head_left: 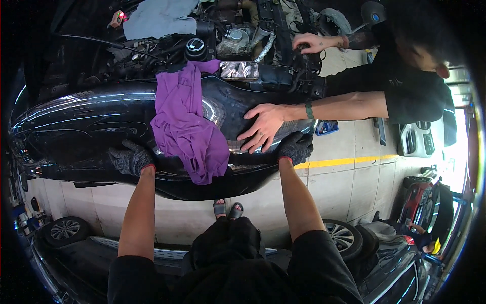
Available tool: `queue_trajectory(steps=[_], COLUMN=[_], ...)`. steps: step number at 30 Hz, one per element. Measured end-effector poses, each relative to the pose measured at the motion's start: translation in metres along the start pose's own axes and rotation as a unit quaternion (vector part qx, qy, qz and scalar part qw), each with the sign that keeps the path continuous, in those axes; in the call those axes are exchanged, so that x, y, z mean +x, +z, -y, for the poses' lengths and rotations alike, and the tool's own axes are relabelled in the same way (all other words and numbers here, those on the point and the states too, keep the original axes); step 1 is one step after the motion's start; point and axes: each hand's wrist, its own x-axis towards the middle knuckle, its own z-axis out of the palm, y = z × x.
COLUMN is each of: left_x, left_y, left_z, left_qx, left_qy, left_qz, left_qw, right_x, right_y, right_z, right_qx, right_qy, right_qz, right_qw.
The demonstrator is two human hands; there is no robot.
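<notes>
Left hand (130, 158) is laid spread on the panel (91, 119), left of the rag (190, 126) draped over it; right hand (296, 148) is planted well right of the rag, grip can't be told tbh.

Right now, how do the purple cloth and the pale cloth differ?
The purple cloth is vivid; the pale cloth is light grey-blue. The purple cloth lies bunched over the black panel between the left hand and right hand; the pale cloth spreads flatter over the engine bay. Both are draped fabric.
</notes>
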Motion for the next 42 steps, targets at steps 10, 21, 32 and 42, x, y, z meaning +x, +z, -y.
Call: queue_trajectory(steps=[10, 21, 32, 42], left_x=[0.002, 0.006, 0.001, 0.006], left_y=[0.004, 0.007, 0.003, 0.0], left_z=[0.008, 0.013, 0.006, 0.007], left_qx=[0.024, 0.014, -0.001, 0.018], left_qy=[0.01, 0.009, 0.012, -0.004], left_qz=[-0.023, -0.032, -0.029, -0.023], left_qw=[0.999, 0.999, 0.999, 1.0], right_x=[-0.005, -0.003, 0.002, -0.001], right_y=[0.005, 0.008, 0.003, 0.008], right_z=[0.0, -0.003, -0.003, -0.002], right_qx=[-0.016, -0.025, -0.034, -0.013], right_qy=[-0.003, 0.015, 0.014, 0.011], right_qz=[0.012, 0.05, 0.041, 0.047], right_qw=[1.0, 0.998, 0.998, 0.999])
